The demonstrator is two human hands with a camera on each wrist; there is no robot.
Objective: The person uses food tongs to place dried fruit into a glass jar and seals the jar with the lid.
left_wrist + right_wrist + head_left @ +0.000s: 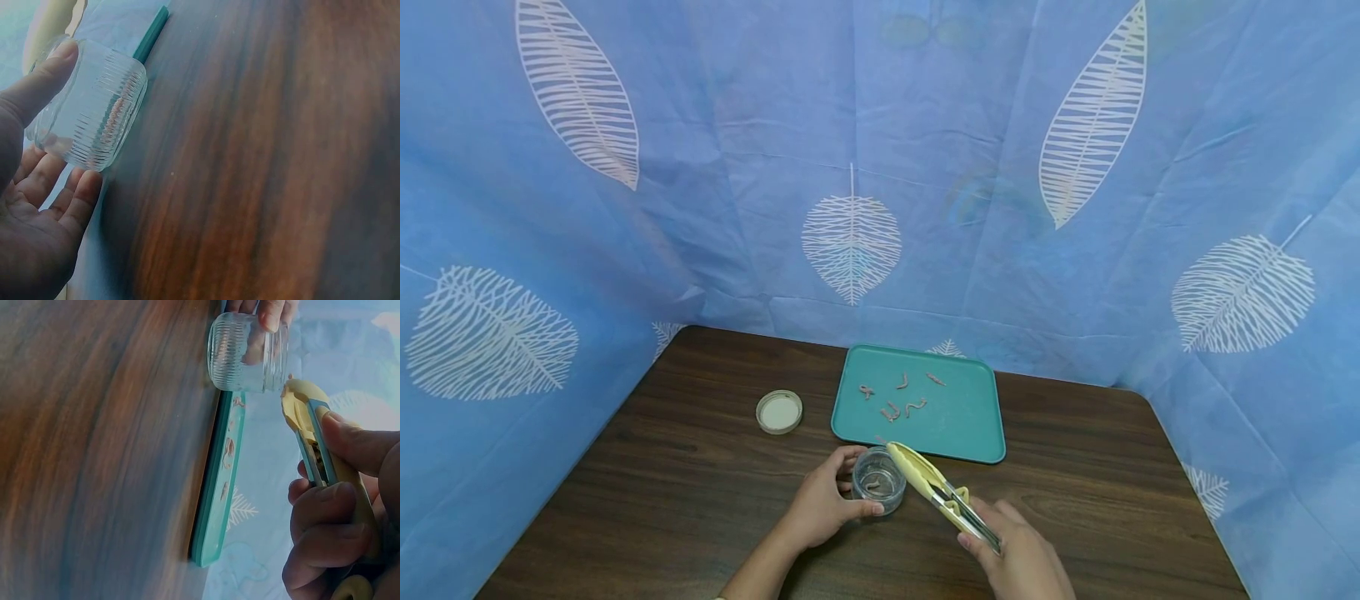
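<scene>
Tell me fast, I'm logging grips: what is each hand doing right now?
Left hand: closed around the clear jar, steadying it on the table.
Right hand: closed on the yellow tongs, tips at the jar's rim.

The head view is evenly and softly lit from above, bright enough, with only faint shadows under the left hand (823, 504) and the glass jar (880, 481). Wide-angle bending stretches the edges, most strongly toward 3 and 9 o'clock. Both wrist views are hazier and tinted blue: the tabletop (269, 162) smears into streaks toward 3 o'clock, and the fingers (325, 531) at 4 o'clock look soft.
</scene>
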